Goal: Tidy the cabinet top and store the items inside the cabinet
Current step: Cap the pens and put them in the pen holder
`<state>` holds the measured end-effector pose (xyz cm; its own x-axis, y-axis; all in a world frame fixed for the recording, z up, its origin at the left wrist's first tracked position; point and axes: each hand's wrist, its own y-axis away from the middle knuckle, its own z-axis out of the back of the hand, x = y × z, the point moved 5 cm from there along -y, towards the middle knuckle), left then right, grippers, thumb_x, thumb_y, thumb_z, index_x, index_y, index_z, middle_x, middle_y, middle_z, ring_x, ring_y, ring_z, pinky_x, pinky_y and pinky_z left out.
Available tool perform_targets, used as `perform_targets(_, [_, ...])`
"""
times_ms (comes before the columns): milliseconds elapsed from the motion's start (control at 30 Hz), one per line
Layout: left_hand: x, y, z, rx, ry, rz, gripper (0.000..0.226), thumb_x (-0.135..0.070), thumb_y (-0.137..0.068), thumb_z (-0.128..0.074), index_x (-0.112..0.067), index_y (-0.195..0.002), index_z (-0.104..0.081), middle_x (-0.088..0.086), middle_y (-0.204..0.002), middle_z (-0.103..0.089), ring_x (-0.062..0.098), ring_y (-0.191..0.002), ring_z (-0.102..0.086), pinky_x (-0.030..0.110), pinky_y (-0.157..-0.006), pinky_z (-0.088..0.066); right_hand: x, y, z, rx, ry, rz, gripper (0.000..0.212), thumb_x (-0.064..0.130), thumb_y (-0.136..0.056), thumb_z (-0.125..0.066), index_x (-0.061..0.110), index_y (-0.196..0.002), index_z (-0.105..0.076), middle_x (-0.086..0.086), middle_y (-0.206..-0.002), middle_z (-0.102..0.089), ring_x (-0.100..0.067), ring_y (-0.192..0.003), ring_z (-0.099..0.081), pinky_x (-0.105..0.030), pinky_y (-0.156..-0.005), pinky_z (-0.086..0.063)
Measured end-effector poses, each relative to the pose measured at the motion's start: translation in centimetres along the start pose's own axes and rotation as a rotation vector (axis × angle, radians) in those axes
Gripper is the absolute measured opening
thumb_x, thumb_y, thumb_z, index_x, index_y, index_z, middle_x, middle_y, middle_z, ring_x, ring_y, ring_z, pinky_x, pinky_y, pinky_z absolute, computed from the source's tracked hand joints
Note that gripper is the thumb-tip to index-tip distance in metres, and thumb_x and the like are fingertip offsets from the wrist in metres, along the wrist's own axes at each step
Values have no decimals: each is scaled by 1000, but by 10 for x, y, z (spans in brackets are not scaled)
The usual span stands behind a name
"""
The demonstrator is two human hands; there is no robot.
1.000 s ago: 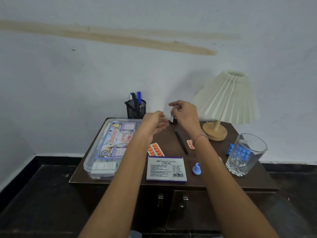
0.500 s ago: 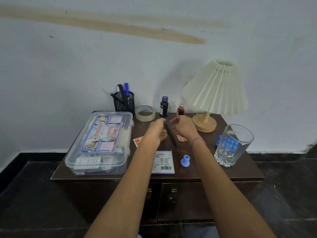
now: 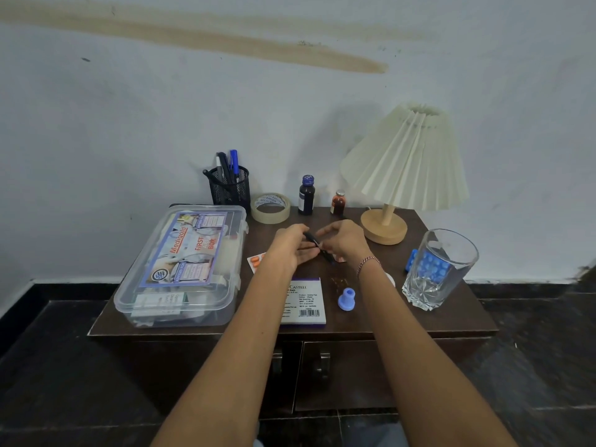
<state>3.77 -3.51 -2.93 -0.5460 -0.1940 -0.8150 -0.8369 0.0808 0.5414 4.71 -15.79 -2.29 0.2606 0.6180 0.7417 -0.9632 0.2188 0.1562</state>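
Note:
Over the middle of the dark cabinet top (image 3: 451, 321), both hands meet on a black pen (image 3: 314, 241). My left hand (image 3: 290, 248) holds its upper end and my right hand (image 3: 343, 241) pinches its lower part. Under them lie an orange pill strip (image 3: 255, 261) and a stamp pad box (image 3: 304, 301). A blue cap (image 3: 346, 299) sits beside the box. A clear first aid box (image 3: 183, 269) fills the left side. At the back stand a mesh pen holder (image 3: 229, 187), a tape roll (image 3: 270, 208), a dark bottle (image 3: 306, 195) and a small red-brown bottle (image 3: 338, 203).
A pleated lamp (image 3: 406, 162) stands at the back right. A glass (image 3: 440, 269) stands at the right edge, with a blue pill strip (image 3: 412, 261) behind it. Two shut cabinet doors with handles (image 3: 322, 362) are below the top. White wall behind, dark floor around.
Both hands came back from the bottles at the rear and picked the black pen up off the cabinet top; they now hold it between them. The camera view shifted slightly.

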Motion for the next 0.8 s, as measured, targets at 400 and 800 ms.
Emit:
perform_targets(400, [-3, -3, 17, -156, 129, -181, 9, -4, -83, -69, 2, -88, -65, 8, -67, -61, 6, -41, -58, 16, -43, -52, 20, 8, -4, 166, -541, 52, 32, -5, -80, -69, -4, -111, -62, -11, -87, -69, -18, -80, -66, -30, -84, -54])
perform_targets(800, [-29, 4, 39, -267, -8, -415, 25, -15, -81, -74, -1, -101, -68, 6, -82, -67, 8, -62, -62, 18, -57, -55, 23, -24, 17, -295, 809, 166, 25, 0, -94, -43, 3, -113, -60, -16, -117, -63, -29, -110, -59, -32, -90, -45])
